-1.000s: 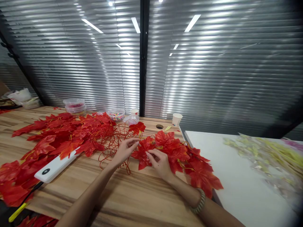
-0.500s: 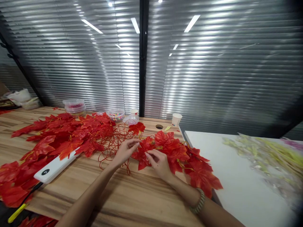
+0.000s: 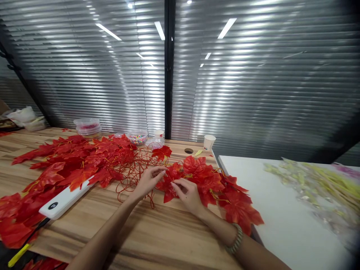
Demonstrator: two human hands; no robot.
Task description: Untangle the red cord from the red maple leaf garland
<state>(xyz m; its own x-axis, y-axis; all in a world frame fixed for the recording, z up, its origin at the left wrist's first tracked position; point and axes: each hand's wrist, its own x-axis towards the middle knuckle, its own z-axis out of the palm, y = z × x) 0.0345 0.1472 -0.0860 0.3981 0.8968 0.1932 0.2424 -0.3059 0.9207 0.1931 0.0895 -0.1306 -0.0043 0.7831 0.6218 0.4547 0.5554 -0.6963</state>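
A garland of red artificial maple leaves [image 3: 213, 187] lies across the wooden table [image 3: 157, 232], with a tangle of thin red wire stems [image 3: 135, 172] in the middle. My left hand [image 3: 149, 180] pinches a leaf stem at the left edge of the near leaf cluster, fingers curled together. My right hand [image 3: 188, 193] rests on the same red leaf [image 3: 168, 187], its thumb and forefinger pinched on it; a beaded bracelet sits on that wrist. A larger heap of red leaves [image 3: 73, 161] spreads to the left.
A white flat device [image 3: 63, 200] lies among the left leaves. Stacked clear tubs [image 3: 87, 127], a bowl of coloured beads [image 3: 137, 137] and two paper cups [image 3: 209, 142] stand at the back. A white table [image 3: 281, 210] with yellow-green artificial plants [image 3: 317, 187] adjoins at right.
Both hands stay pinched at the same leaf with only slight finger movement. The view has shifted a little.
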